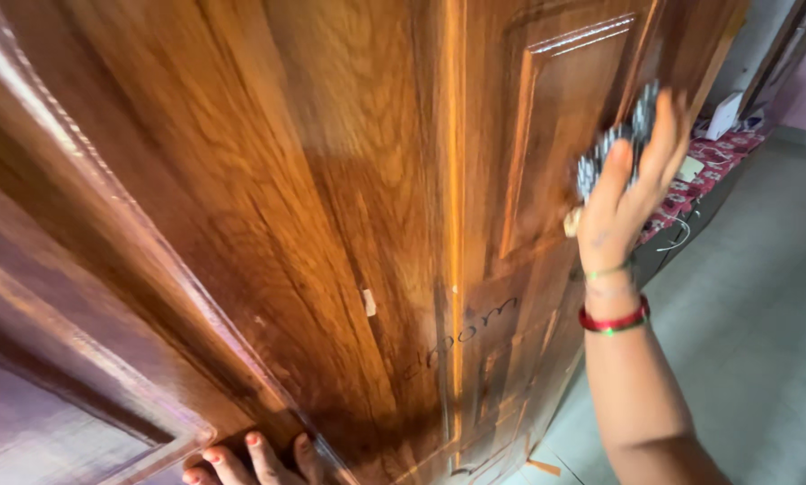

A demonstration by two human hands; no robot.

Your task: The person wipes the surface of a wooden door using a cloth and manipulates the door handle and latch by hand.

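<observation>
Glossy wooden door is filling the view. Left hand is gripping its bottom edge, fingers curled round. Right hand is pressing a silvery scrubber against the panel, fingers half-spread; red bangle below.

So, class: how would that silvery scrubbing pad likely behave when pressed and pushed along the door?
The scrubbing pad looks like tangled metal strands, so probably light and squashy under the right hand. The wooden door shines with a glossy finish, so the pad may slide easily.
</observation>
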